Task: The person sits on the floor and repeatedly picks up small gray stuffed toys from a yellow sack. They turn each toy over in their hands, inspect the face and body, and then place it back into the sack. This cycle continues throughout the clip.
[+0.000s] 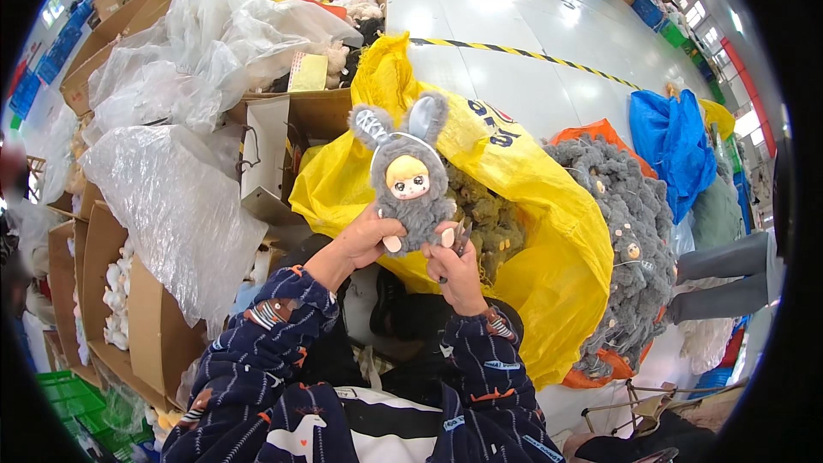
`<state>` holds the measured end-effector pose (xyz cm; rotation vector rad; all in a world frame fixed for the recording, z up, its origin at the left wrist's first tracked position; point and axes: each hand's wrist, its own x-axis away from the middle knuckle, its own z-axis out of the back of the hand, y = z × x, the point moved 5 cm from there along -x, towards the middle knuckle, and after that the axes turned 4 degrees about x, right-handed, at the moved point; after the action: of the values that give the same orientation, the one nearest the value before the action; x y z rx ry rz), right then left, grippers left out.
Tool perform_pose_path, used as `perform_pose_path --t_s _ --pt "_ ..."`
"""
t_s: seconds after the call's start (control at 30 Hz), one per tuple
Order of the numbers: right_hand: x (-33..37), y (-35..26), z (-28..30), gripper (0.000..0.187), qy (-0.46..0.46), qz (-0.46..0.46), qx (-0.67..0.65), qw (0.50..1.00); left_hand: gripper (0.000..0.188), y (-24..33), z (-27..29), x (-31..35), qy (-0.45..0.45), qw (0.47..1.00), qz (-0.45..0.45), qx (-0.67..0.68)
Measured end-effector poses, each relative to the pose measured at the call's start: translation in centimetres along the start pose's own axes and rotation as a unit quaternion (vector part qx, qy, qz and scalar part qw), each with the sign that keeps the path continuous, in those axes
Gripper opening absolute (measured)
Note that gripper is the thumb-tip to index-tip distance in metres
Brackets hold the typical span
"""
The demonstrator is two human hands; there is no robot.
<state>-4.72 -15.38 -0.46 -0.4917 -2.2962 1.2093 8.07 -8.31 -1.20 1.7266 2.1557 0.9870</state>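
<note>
A grey plush doll (410, 173) with long ears, a white band across its head and a blond-haired doll face is held upright in front of me. My left hand (367, 237) is closed around its lower side, the thumb by one pale foot. At the other foot, the thumb and fingers of my right hand (457, 267) pinch the doll. The same hand also grips small dark metal thread snips (464, 238), partly hidden by the fingers. Behind the doll, an open yellow woven sack (557, 244) holds grey-brown plush pieces (484, 221).
To the right, an orange sack (591, 130) overflows with grey plush dolls (630, 231); a person's leg (724, 259) stands beside it. Cardboard boxes (154, 326) and clear plastic sheets (171, 206) crowd the left. A blue bag (673, 147) lies farther right. Yellow-black tape (523, 53) crosses the floor.
</note>
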Motion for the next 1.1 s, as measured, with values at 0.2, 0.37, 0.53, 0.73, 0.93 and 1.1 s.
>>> perform_pose_path --t_s 0.2,0.37,0.53,0.73,0.93,1.1 --pt "0.1 -1.0 -0.4 0.028 -0.013 0.006 0.003 1.000 0.053 0.1 -0.4 -0.2 -0.019 1.000 -0.005 0.000" --pt "-0.4 -1.2 1.5 0.030 0.074 0.114 0.053 0.989 0.051 0.8 -1.3 -0.2 -0.035 0.997 -0.013 0.068" --pt "-0.2 -1.8 1.7 0.028 0.085 0.133 0.081 0.984 0.051 0.6 -1.5 0.1 -0.003 0.997 0.022 0.078" --pt "-0.2 -1.4 0.5 0.037 0.018 0.073 0.105 0.992 0.045 0.5 -1.6 0.1 -0.026 0.999 0.015 0.042" --pt "0.1 -1.6 -0.2 0.048 -0.030 0.057 0.081 0.995 0.041 -0.5 -0.7 0.2 0.002 0.992 0.054 0.113" --pt "0.2 -1.4 -0.3 0.045 -0.027 0.048 0.078 0.995 0.041 -0.6 -0.2 0.2 0.012 0.996 0.037 0.081"
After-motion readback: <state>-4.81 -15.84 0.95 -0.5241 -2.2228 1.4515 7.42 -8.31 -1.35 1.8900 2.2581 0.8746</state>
